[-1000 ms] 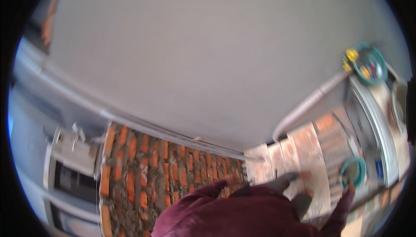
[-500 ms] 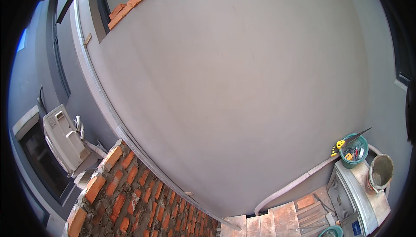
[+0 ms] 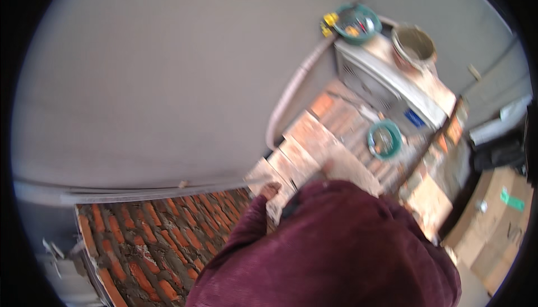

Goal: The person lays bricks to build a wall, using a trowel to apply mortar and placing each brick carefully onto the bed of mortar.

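Observation:
Below me, my maroon sleeves and jacket fill the lower middle of the view. My left hand [image 3: 270, 190] is over pale boards [image 3: 302, 139], close to the right end of a long metal straightedge [image 3: 140, 192]; whether it touches the straightedge is unclear. Its fingers look curled but are smeared by motion. My right hand [image 3: 328, 165] shows only as a blurred patch above the jacket, its fingers not distinguishable. Left of me is a brick wall [image 3: 162, 239], its orange bricks set in grey mortar, with the straightedge along its far edge.
A smooth grey wall [image 3: 157, 82] rises ahead. An air-conditioner unit [image 3: 375, 82] bears a teal basin [image 3: 356, 32] of tools and a mortar bucket [image 3: 414, 52]. A smaller teal bucket [image 3: 385, 139] is beside it. A pale pipe [image 3: 288, 94] bends along the wall. A cardboard box [image 3: 493, 223] is at right.
My view has swung down and to the right. My jacket and hands have come into view; the window opening with bricks has left it.

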